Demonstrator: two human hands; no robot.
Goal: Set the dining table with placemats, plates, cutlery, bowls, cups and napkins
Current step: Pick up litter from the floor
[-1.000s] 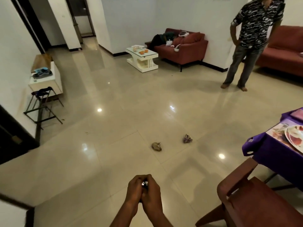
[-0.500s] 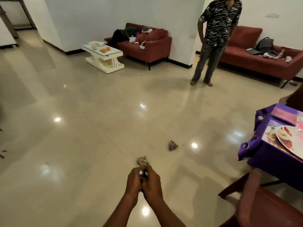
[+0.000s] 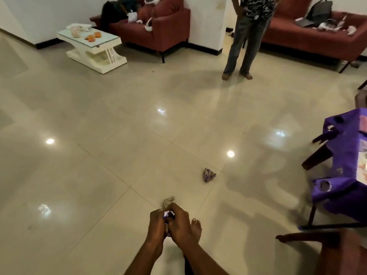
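My left hand (image 3: 156, 223) and my right hand (image 3: 179, 221) are pressed together low in the view, both gripping a small crumpled wrapper (image 3: 168, 214) with purple and white on it; most of it is hidden between my fingers. The dining table (image 3: 345, 155) under a purple cloth stands at the right edge, with the edge of a patterned placemat (image 3: 362, 165) showing on it. Two crumpled wrappers lie on the tiled floor: a purple one (image 3: 208, 175) and a beige one (image 3: 168, 201) just beyond my hands.
A wooden chair (image 3: 325, 249) stands at lower right beside the table. A person (image 3: 246, 36) stands at the back near two red sofas (image 3: 158, 26). A white coffee table (image 3: 93, 46) is at back left. My bare foot (image 3: 195, 229) is under my right hand.
My view has swung right and tipped down; the floor wrappers and table edge now sit nearer. My hands stay clasped on the small wrapper.
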